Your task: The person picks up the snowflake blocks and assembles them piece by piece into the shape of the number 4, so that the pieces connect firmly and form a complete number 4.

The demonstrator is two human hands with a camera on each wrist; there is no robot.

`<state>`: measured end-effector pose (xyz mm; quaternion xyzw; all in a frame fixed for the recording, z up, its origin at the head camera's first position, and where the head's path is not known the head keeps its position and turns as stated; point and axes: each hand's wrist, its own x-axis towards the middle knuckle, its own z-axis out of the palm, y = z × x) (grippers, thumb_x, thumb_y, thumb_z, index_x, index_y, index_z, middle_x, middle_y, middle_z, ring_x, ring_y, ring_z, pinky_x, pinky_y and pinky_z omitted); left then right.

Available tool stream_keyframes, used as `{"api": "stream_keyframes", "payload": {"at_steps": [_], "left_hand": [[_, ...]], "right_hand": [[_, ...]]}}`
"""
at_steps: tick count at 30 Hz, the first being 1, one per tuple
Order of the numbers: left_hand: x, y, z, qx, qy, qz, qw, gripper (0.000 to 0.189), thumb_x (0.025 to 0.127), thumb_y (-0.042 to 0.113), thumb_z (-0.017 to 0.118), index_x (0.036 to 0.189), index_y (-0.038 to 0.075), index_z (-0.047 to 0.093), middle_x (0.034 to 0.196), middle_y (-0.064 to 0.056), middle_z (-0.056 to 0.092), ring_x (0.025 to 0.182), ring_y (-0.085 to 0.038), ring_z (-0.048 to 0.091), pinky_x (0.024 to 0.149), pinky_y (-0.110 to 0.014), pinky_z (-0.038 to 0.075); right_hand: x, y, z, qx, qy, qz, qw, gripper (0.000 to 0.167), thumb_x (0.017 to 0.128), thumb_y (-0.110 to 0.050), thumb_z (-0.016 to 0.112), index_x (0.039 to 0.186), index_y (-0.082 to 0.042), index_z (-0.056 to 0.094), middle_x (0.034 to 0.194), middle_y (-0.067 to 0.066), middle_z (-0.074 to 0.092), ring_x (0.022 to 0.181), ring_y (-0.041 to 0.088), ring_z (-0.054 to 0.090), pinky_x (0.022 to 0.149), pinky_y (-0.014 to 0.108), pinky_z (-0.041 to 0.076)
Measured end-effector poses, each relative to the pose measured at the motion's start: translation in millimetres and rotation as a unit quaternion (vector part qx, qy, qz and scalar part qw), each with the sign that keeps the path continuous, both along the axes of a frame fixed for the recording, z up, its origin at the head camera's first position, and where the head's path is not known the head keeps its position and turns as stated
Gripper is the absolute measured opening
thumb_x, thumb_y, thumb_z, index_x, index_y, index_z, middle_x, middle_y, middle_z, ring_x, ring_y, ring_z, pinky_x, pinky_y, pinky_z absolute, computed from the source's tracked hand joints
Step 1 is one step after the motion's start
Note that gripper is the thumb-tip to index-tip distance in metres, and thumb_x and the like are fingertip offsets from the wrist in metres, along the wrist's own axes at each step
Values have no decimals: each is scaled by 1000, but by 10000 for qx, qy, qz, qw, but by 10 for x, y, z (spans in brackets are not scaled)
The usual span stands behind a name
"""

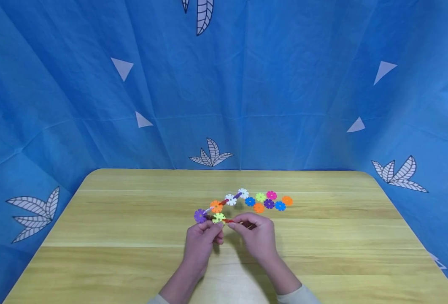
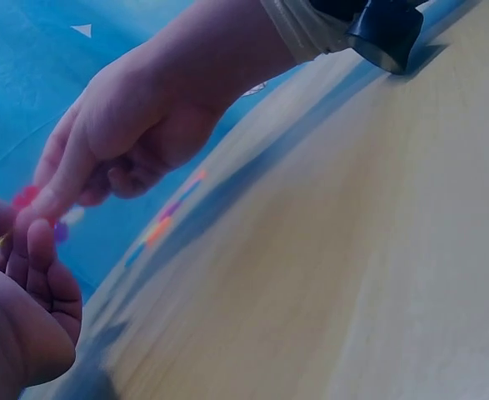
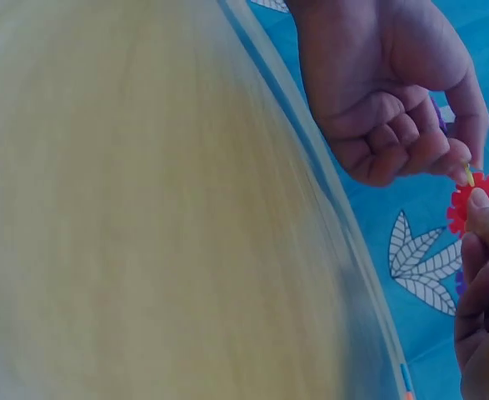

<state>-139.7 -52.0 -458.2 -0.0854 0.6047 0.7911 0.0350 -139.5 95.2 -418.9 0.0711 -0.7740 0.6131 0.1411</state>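
Note:
A chain of notched plastic snowflake discs is held up between both hands in the head view. My left hand (image 1: pixel 201 242) pinches the yellow-green disc (image 1: pixel 219 217) by its lower edge. A red disc (image 3: pixel 458 208), edge-on in the head view, is pinched by my right hand (image 1: pixel 258 238) between thumb and fingers. In the right wrist view the red disc meets the yellow-green one's edge. From there the chain runs past a purple disc (image 1: pixel 199 215), then up and right through an orange disc (image 1: pixel 216 206) to a white disc (image 1: pixel 243 193) at its far end.
Several loose discs lie on the wooden table (image 1: pixel 341 245) beyond my right hand, among them a pink disc (image 1: pixel 271 194), a dark purple disc (image 1: pixel 269 204) and a blue disc (image 1: pixel 280 206). A blue patterned curtain (image 1: pixel 284 84) hangs behind the table and along both sides.

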Motion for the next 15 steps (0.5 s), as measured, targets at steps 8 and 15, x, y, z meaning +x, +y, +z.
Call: {"api": "stream_keyframes", "payload": {"at_steps": [8, 15], "left_hand": [[16, 22, 18, 2, -53, 66, 10000, 22, 90, 10, 74, 87, -9, 64, 80, -22, 66, 63, -17, 61, 63, -26, 57], [23, 20, 27, 151, -35, -12, 9999, 19, 90, 10, 74, 83, -4, 64, 80, -21, 66, 66, -18, 62, 64, -26, 57]], "right_hand": [[16, -3, 22, -57, -95, 35, 9999, 12, 76, 10, 81, 78, 0, 74, 73, 8, 70, 56, 23, 57, 48, 20, 47], [14, 4, 34, -54, -25, 47, 10000, 12, 75, 10, 81, 79, 1, 74, 75, 9, 71, 56, 24, 58, 48, 21, 48]]}}
